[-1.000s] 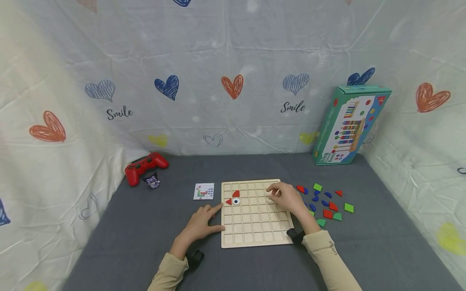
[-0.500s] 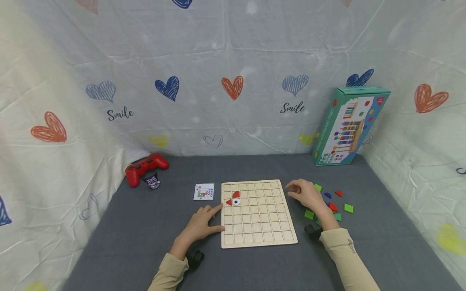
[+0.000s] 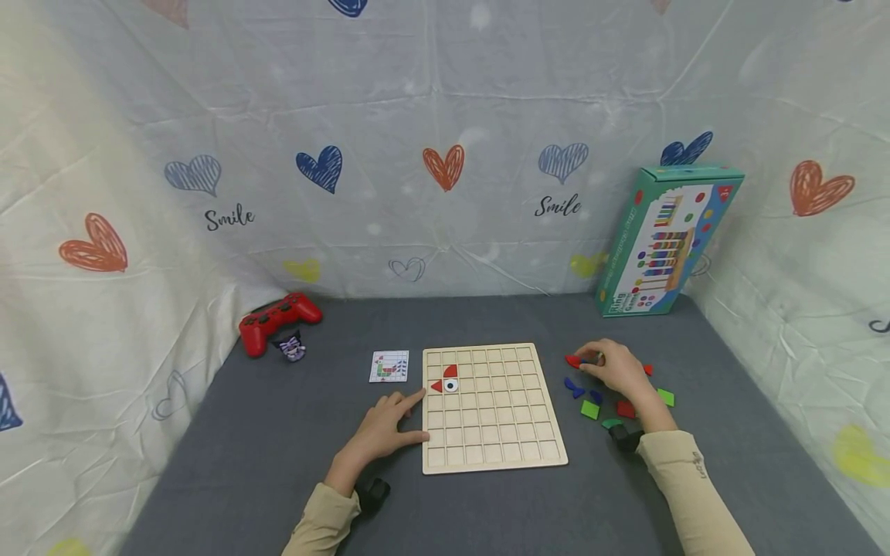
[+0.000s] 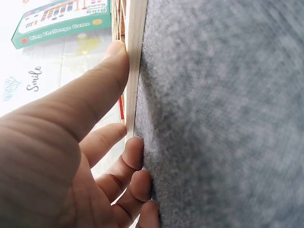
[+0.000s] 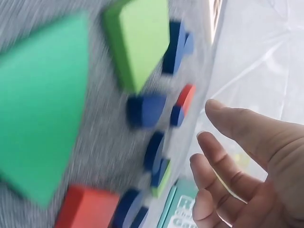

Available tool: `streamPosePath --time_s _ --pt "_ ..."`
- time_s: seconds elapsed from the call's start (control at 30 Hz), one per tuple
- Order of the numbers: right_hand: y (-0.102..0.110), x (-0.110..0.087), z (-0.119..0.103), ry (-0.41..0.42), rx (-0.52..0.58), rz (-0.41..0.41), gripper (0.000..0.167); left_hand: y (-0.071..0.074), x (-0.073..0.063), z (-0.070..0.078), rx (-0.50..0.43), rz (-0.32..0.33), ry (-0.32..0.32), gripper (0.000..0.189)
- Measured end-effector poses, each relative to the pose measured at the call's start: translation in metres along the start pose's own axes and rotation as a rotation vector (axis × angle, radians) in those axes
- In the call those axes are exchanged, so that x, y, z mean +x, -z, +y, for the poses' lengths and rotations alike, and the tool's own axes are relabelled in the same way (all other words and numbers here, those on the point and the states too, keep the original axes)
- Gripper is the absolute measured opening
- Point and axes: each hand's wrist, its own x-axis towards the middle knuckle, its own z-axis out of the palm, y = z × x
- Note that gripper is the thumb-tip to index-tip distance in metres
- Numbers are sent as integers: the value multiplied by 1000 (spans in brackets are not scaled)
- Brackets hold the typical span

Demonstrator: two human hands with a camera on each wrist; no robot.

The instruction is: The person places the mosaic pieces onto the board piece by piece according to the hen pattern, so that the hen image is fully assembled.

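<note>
My left hand [image 3: 378,425] rests beside the wooden grid board [image 3: 487,455], its index finger and thumb touching the left edge. The left wrist view shows thumb and fingers against the board's side [image 4: 135,71]. On the grid lie a red quarter-round piece [image 3: 451,371], a red triangle [image 3: 436,386] and a white disc with a dark dot [image 3: 451,384]. To the board's right, my right hand [image 3: 615,367] hovers over loose shape pieces, fingertips close to a red piece [image 3: 573,361]. Nothing sits between its parted fingers in the right wrist view. Some pieces are hidden under that hand.
Blue pieces [image 3: 573,388], a light green square [image 3: 590,410] and a red square [image 3: 626,408] lie around the right hand. Left of the board is a pattern card [image 3: 389,366]. Farther back stand a green game box [image 3: 667,247] and a red game controller [image 3: 278,316].
My right hand has moved right, from above the board's upper right part to over the loose pieces. The left hand and the board have stayed in place.
</note>
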Motion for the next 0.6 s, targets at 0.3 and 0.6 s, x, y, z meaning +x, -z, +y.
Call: streamPosePath --time_s 0.3,0.6 --pt "10 -1 20 5 -55 -8 20 0 0 0 4 0 5 78" --pt "16 0 33 -7 -80 -56 23 2 -1 1 -2 2 -7 77"
